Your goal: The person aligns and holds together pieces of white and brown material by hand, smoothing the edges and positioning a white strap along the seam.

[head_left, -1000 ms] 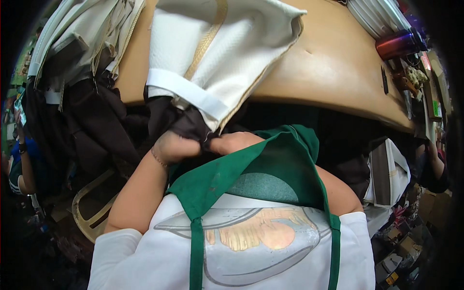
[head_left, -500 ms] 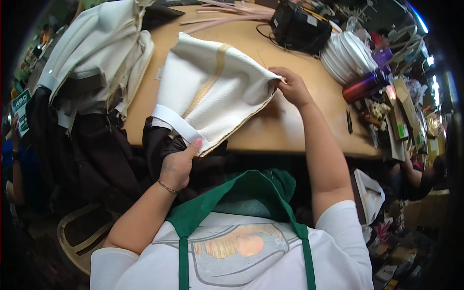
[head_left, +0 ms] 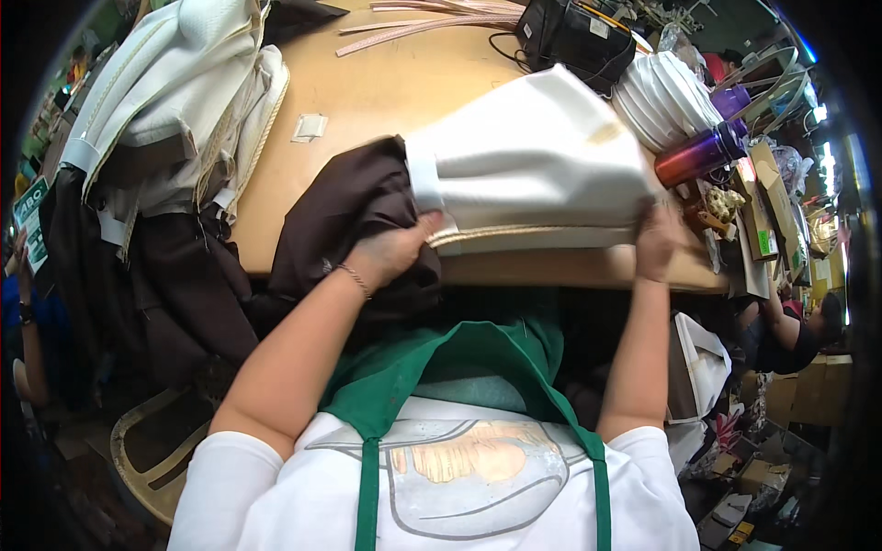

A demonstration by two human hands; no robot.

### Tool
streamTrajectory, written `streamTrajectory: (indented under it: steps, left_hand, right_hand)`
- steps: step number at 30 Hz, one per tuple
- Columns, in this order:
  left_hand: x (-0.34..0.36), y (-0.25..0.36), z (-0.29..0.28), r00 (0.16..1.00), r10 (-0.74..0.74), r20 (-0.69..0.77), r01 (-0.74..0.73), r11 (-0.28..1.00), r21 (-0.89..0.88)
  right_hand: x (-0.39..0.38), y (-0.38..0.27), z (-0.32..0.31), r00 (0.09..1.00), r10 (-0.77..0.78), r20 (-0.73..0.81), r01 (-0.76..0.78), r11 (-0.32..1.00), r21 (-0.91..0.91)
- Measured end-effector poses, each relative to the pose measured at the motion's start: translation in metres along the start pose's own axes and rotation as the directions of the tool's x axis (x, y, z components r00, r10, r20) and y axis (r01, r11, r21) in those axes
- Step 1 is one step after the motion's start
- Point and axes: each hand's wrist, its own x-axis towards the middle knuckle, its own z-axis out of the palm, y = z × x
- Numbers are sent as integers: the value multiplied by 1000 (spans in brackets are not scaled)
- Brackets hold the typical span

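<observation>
A sewn fabric piece point(head_left: 542, 174), white with a white band and dark brown cloth point(head_left: 344, 207) joined on its left, stretches between my hands over the near edge of the table. My left hand point(head_left: 395, 250) is closed on its near edge, by the white band point(head_left: 424, 173), with the thumb on top. At the right end, my right hand point(head_left: 656, 241) grips the near corner; motion blurs its fingers. Beige piping point(head_left: 524, 231) runs along the near edge. The underside of the piece is hidden.
On the tan table point(head_left: 367, 96) lie pink strips point(head_left: 432, 28) and a small white packet point(head_left: 310, 127). A black box-shaped thing point(head_left: 574, 41), a white coil point(head_left: 663, 101) and a purple-red bottle point(head_left: 698, 154) stand right. Similar white-brown pieces point(head_left: 175, 101) hang in a pile at left.
The fabric piece has swung right and turned, its white part now stretched sideways. My right hand moved right and nearer; my left hand moved right and slightly up. Brown cloth now lies on the table.
</observation>
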Motion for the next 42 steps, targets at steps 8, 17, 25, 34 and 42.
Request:
streamTrajectory:
  steps: [8,17,25,34,42]
  left_hand:
    - [7,-2,-10,815,-540,209,564,658,-499]
    - [6,-8,-11,868,-428,252,485,619,-617]
    - [0,2,-12,906,-285,313,421,541,-728]
    - [-8,5,-21,882,-235,409,472,432,-769]
    - [-9,3,-16,855,-246,456,517,467,-717]
  right_hand:
    - [11,-95,-42,989,103,-103,-109,992,-59]
    - [18,-210,-1,655,-623,428,246,711,659]
    - [27,-213,16,512,-665,544,179,702,690]
    - [20,-225,8,481,-766,427,558,643,525]
    - [10,-211,13,472,-758,450,523,651,550]
